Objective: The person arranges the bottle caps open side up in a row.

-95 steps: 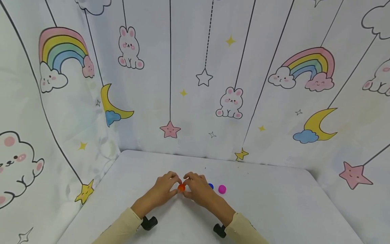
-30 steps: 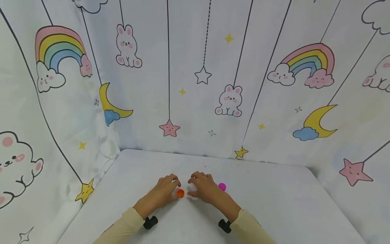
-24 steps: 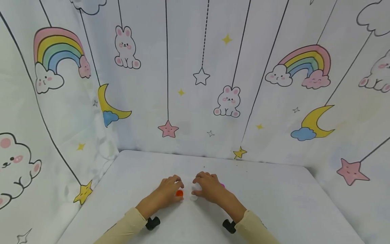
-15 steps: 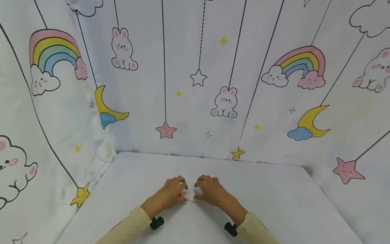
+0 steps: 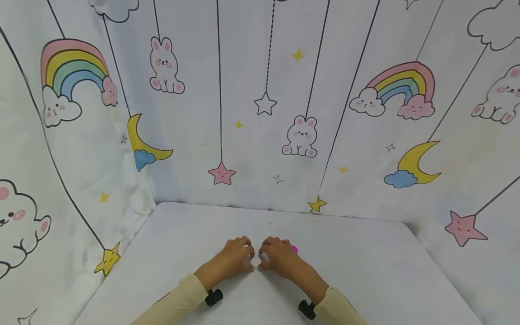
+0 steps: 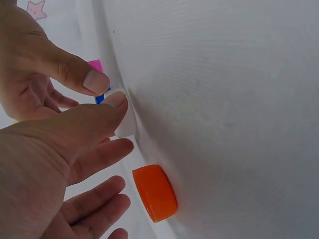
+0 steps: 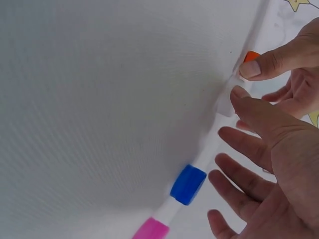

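Between both hands a white bottle cap (image 6: 127,119) sits on the white tabletop. In the left wrist view the thumb of my left hand (image 5: 231,261) overlaps the cap, with the index fingertip just beside it. My right hand (image 5: 280,259) comes from the other side; its thumb lies over the white cap (image 7: 227,103) in the right wrist view, and its other fingers are loosely bent. Whether either hand pinches the cap does not show. An orange bottle cap (image 6: 155,193) stands near the left hand's fingers, hidden in the head view.
A blue bottle cap (image 7: 188,184) and a magenta bottle cap (image 7: 152,229) stand in line beside the right hand. Behind the white tabletop (image 5: 365,271) hangs a white curtain (image 5: 195,135) with cartoon prints. A black wrist mount (image 5: 214,297) shows under the left wrist.
The hands have left the orange cap, which first shifted slightly nearer the person, then disappeared behind the left hand. They have drawn together around the white cap.
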The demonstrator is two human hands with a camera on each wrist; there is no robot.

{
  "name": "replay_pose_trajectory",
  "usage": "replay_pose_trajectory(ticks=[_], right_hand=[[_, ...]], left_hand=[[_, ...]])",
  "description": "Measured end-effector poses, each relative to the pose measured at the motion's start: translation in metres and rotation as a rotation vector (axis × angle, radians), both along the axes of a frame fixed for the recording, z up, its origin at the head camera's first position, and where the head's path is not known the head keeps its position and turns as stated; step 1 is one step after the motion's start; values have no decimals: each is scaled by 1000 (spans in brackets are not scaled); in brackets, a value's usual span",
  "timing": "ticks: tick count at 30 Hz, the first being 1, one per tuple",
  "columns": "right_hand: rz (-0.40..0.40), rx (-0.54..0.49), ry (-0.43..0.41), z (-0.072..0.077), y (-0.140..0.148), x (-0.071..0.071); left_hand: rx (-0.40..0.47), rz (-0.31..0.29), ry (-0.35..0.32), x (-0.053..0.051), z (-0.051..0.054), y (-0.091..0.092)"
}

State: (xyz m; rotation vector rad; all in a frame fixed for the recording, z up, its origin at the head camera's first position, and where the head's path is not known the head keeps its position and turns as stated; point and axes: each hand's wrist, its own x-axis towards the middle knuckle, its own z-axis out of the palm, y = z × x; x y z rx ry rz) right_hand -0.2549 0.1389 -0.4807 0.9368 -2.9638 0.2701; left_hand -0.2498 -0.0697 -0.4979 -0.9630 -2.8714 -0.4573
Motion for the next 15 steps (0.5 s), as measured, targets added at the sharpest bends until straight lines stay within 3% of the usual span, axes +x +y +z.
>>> replay_pose_trajectory(ticks=[15], right_hand=[[-11,5,-11,-5,-3,1]], left_hand=[[-14,-14,42,1,-1,2]])
